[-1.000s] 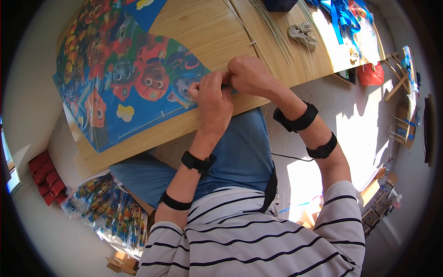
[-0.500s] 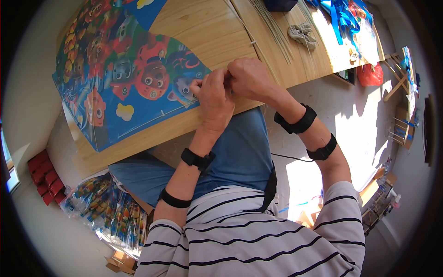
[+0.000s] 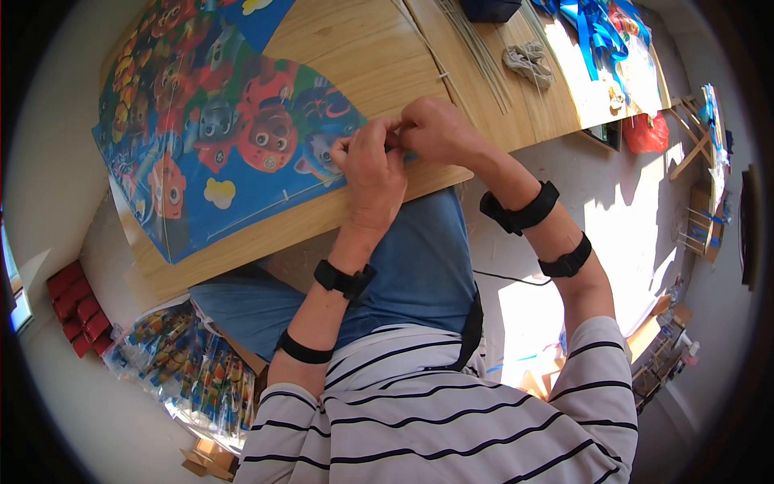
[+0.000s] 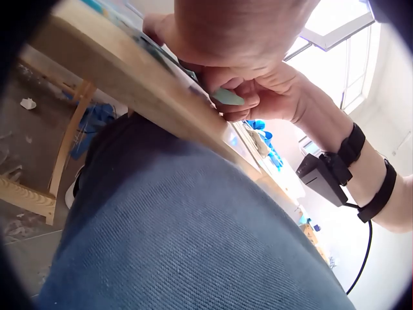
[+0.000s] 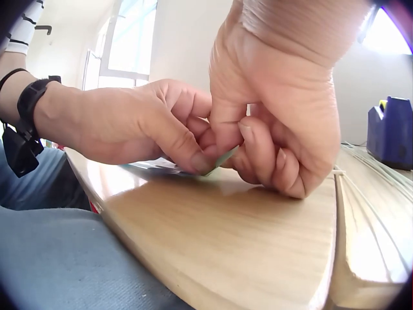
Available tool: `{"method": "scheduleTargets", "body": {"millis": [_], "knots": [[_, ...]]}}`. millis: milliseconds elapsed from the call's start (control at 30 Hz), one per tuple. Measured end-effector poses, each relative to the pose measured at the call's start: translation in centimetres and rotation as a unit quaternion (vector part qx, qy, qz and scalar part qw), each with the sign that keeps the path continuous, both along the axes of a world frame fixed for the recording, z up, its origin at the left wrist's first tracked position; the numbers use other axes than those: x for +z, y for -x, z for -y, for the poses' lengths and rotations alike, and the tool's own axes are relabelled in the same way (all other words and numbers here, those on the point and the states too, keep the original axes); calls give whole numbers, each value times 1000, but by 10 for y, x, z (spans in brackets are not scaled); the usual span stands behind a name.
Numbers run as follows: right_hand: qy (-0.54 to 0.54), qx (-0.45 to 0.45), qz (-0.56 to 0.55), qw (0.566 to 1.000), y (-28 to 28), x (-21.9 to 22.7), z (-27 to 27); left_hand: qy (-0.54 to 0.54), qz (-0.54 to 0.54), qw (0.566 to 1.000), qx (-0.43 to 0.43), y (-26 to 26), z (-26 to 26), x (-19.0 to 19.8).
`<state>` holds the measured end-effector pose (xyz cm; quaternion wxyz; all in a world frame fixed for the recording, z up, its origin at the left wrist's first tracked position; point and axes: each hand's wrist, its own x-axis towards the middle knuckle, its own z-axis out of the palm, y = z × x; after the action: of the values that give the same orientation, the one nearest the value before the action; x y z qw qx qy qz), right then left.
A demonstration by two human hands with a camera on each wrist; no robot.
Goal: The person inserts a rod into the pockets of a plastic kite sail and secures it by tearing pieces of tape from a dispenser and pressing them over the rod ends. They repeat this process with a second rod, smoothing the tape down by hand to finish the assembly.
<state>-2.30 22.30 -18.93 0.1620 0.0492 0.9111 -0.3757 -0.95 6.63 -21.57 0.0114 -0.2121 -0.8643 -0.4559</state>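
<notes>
A blue printed sheet (image 3: 250, 198) with cartoon figures lies on the wooden table (image 3: 363, 64), a thin pale rod (image 3: 302, 189) along its near edge. At its right-hand corner my left hand (image 3: 375, 181) and right hand (image 3: 442, 135) meet, fingertips close together. A small pale green flap (image 5: 224, 157) shows between them in the right wrist view, and the same flap (image 4: 228, 97) sticks out under the fingers in the left wrist view. My left thumb and fingers pinch the sheet's corner beside the flap. The curled right fingers pinch the flap; their tips are partly hidden.
Thin sticks (image 3: 484, 60), a dark blue box (image 5: 390, 132) and a beige bundle of cord (image 3: 528, 64) lie on the table's far right. Blue ribbons (image 3: 592, 36) lie beyond. Below the table's near edge are my legs (image 3: 423, 250) and packaged printed goods (image 3: 185, 363).
Both hands stay at the sheet's corner. The right hand shifts slightly as its fingers work against the left fingertips; the sheet stays almost still.
</notes>
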Motion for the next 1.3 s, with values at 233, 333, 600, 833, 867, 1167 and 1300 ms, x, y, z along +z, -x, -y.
{"method": "scheduleTargets", "body": {"millis": [233,333,600,833,867,1167,1300], "knots": [[68,-18,21,997,1,5,-3,-16,7,999,-37,5,3,4],[51,-29,38,998,4,4,-5,-22,-9,998,-55,4,3,4],[50,-11,-32,998,-1,7,-10,-81,29,996,-37,-4,6,4],[-7,78,-8,997,9,15,-8,-93,19,995,-33,-5,6,1],[-2,77,19,997,12,17,-8,-92,13,995,-34,-6,6,1],[47,63,150,986,22,23,-4,-94,-18,995,-35,-5,8,0],[57,57,142,987,21,20,-3,-93,-35,995,-31,-5,7,2]]}}
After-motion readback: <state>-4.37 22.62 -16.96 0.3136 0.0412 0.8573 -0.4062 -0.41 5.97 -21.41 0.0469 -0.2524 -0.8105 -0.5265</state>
